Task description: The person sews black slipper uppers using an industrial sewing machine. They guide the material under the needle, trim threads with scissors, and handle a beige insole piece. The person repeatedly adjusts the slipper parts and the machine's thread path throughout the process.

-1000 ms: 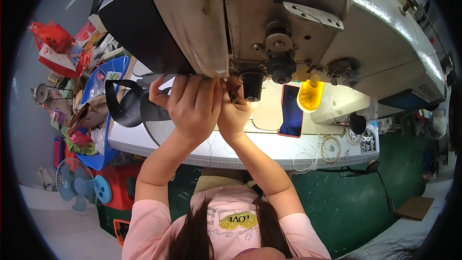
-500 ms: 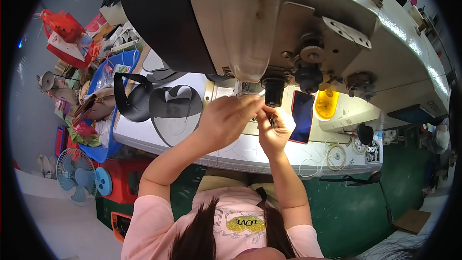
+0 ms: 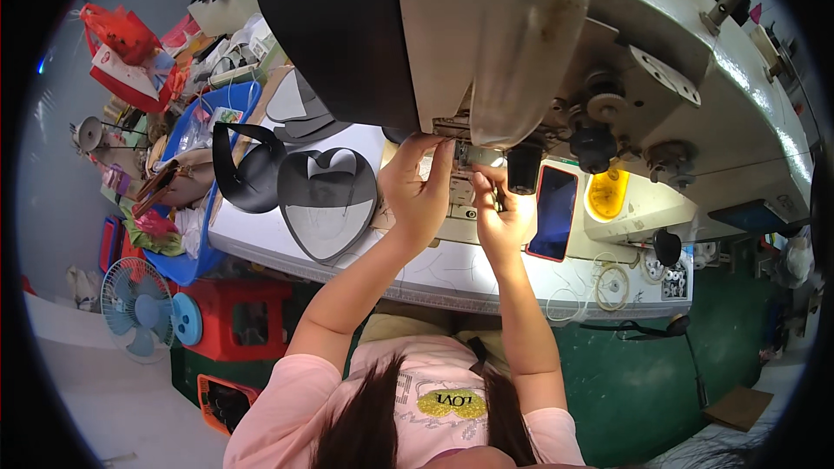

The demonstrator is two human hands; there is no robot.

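Both my hands are up at the needle area of a large sewing machine (image 3: 452,52). My left hand (image 3: 415,195) is left of the needle area, its thumb and forefinger closed together at the machine's underside; whatever they hold is too small to make out. Beside the presser area, my right hand (image 3: 504,215) is closed in a pinch. A small dark object shows between its fingers, its kind unclear. Black heart-shaped pieces (image 3: 328,230) with a grey lower part lie on the white table (image 3: 434,274), left of my left hand.
A phone (image 3: 552,213) and a yellow dish (image 3: 606,194) lie right of my right hand. Loose cord (image 3: 611,287) and a bobbin tray (image 3: 674,281) are near the table's right end. At left stand a filled blue basket (image 3: 187,265), a red stool (image 3: 234,317) and a fan (image 3: 143,308).
The machine and table have shifted rightward in view. My left hand has separated from my right, its fingers now pointing up at the machine. My right hand stays close to the presser area.
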